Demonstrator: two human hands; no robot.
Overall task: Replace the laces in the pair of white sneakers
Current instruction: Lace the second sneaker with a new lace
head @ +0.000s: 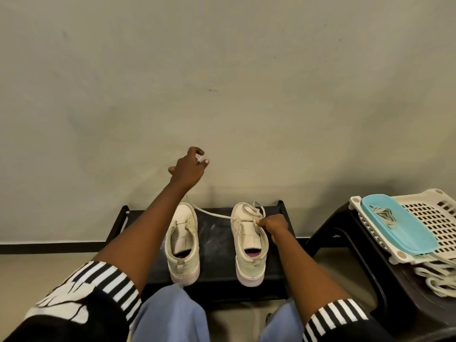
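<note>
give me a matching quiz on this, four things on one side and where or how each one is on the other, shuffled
1 left hand
2 right hand
3 left sneaker
4 blue tray

a on the white basket
b raised, pinching the lace
c standing unlaced
d gripping the right sneaker

Pairs: 1-b, 2-d, 3-c, 4-a
</note>
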